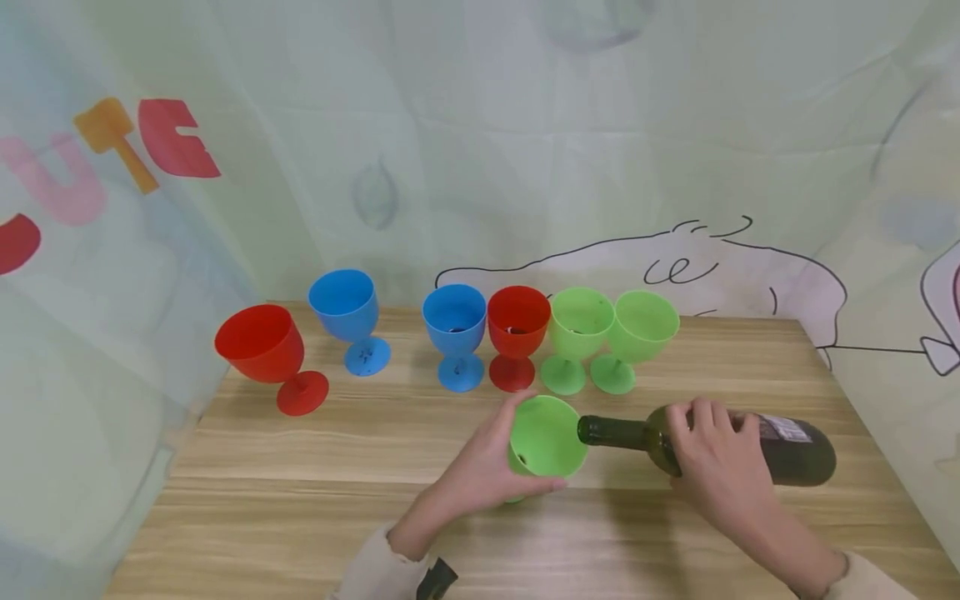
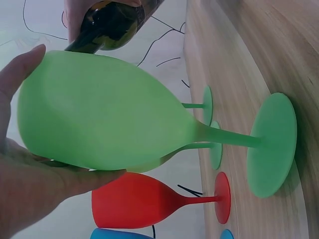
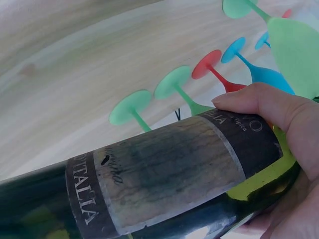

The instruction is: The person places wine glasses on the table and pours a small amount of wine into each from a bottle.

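I see six goblets [image 1: 517, 343] along the far side of a wood-grain table [image 1: 300, 517], a printed sheet [image 1: 480, 167] behind. Nearer, the left hand [image 1: 483, 467] grips a green goblet [image 1: 551, 437]; on the right, the right hand [image 1: 716, 454] grips a bottle [image 1: 802, 454].

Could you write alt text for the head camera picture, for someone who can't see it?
A person's left hand holds a green goblet while the right hand holds a dark bottle sideways, its mouth at the goblet's rim. Beyond, on a wood-grain table, stand six more goblets: left to right, red, blue, blue, red, green, green.
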Demonstrator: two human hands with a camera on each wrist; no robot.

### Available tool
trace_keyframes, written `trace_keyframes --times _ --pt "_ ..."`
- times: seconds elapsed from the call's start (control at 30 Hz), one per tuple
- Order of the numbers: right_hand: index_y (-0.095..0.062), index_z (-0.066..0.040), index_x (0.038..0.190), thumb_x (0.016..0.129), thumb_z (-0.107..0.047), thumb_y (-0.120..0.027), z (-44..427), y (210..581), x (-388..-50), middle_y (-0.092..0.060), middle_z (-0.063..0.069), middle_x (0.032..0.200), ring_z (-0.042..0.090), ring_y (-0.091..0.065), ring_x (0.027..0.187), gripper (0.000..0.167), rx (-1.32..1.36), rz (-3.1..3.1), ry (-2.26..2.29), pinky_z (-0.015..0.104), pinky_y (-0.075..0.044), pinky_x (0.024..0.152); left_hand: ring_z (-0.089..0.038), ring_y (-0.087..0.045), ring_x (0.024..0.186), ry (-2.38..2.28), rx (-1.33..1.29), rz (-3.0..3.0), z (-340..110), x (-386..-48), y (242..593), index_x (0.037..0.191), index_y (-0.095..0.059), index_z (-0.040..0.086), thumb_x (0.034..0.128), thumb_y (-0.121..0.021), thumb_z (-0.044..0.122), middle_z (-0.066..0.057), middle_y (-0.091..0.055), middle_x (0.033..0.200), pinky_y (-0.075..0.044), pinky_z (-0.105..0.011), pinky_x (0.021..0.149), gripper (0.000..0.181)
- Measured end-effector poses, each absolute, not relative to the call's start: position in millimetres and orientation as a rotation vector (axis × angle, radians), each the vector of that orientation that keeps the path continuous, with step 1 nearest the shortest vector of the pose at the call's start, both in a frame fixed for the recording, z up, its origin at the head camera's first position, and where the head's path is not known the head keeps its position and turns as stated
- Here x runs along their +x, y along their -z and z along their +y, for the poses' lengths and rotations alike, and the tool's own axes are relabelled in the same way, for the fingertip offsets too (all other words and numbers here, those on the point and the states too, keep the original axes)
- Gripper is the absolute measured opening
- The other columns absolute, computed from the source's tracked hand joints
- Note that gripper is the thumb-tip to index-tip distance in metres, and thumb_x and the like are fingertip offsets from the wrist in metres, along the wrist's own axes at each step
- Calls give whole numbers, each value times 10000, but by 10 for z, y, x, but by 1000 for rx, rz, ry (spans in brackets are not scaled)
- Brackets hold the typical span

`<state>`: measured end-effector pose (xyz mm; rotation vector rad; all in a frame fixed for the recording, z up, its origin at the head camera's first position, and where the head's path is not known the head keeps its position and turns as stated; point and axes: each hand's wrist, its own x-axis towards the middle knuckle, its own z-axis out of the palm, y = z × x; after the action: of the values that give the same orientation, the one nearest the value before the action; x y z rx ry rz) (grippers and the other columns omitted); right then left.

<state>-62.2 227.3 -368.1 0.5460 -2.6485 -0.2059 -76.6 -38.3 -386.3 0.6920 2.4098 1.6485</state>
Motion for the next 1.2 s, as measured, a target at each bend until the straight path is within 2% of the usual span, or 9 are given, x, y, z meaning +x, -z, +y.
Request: trace_keyframes --times 0.27,0.37,0.47,0.5,0.6,1.2 --pt "-429 48 874 411 -193 -823 2273 3595 -638 -459 202 728 354 -481 648 654 591 -2577 326 494 -364 523 -204 -459 1099 -1608 683 2443 -373 -754 3867 1357 -288 187 664 -814 281 9 -433 1254 -481 -414 810 875" --pt "-425 56 870 468 -136 -769 2281 3562 -642 -451 208 715 364 -476 633 563 618 -2541 341 492 -356 503 -207 -460 1098 -1599 687 2454 -364 -752 3870 1360 -283 187 668 -810 295 1 -430 1257 -484 -417 807 876" --pt "-416 65 864 712 -88 -495 2287 3538 -646 -437 216 700 374 -462 615 230 642 -2505 332 487 -339 481 -195 -458 1094 -1587 692 2470 -356 -752 3868 1357 -288 184 666 -811 293 6 -428 1256 -485 -396 804 874" --pt "-414 67 860 757 -85 -388 2289 3531 -648 -433 218 693 377 -457 608 186 648 -2492 326 484 -332 473 -192 -458 1091 -1583 698 2477 -352 -752 3867 1356 -291 180 666 -811 294 6 -429 1255 -484 -385 804 871" --pt "-409 69 853 790 -107 -132 2294 3513 -650 -425 223 684 380 -447 598 334 658 -2467 319 477 -320 459 -176 -457 1083 -1564 698 2490 -336 -750 3858 1352 -296 173 661 -814 298 13 -431 1249 -477 -342 801 873" --pt "-415 56 843 842 -51 -161 2292 3380 -653 -448 261 699 413 -467 636 276 690 -2410 404 487 -346 467 -173 -446 1096 -1466 702 2567 -286 -733 3767 1368 -300 126 664 -811 311 -17 -423 1266 -477 -310 798 890"
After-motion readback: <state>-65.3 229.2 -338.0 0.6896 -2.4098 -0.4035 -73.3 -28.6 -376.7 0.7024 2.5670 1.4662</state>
